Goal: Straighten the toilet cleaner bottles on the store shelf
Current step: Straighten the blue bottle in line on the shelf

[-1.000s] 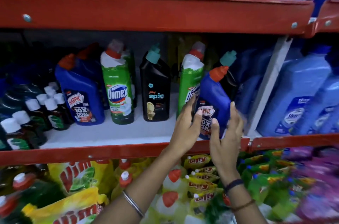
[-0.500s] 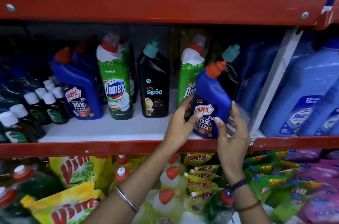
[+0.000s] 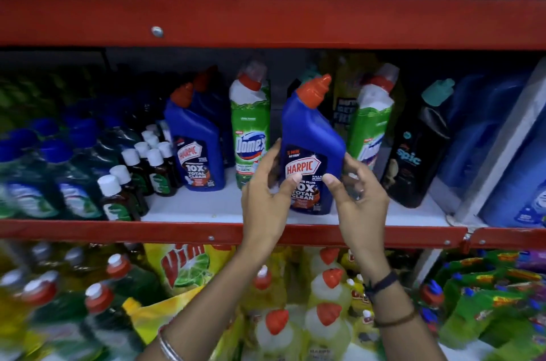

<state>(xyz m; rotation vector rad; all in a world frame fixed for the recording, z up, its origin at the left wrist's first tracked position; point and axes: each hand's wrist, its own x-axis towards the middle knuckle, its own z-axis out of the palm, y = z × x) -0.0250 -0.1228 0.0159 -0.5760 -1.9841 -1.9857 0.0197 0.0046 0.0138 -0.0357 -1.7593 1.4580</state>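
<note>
A blue Harpic bottle (image 3: pixel 312 136) with an orange cap stands near the front of the white shelf (image 3: pixel 206 207), its label facing me. My left hand (image 3: pixel 266 192) grips its left side and my right hand (image 3: pixel 356 198) grips its right side. To the left stand another blue Harpic bottle (image 3: pixel 196 151) and a green Domex bottle (image 3: pixel 251 127). To the right are a second green Domex bottle (image 3: pixel 373 127) and a black Spic bottle (image 3: pixel 416 159), both leaning.
Small dark bottles with white caps (image 3: pixel 133 171) crowd the shelf's left part. A red shelf beam (image 3: pixel 266 18) runs overhead and a red front lip (image 3: pixel 118 232) below. A white upright (image 3: pixel 502 148) bounds the right side. Yellow bottles and pouches fill the lower shelf.
The blue Harpic bottle has moved left along the shelf with both hands on it, from beside the right Domex bottle to in front of the middle gap. The view has shifted.
</note>
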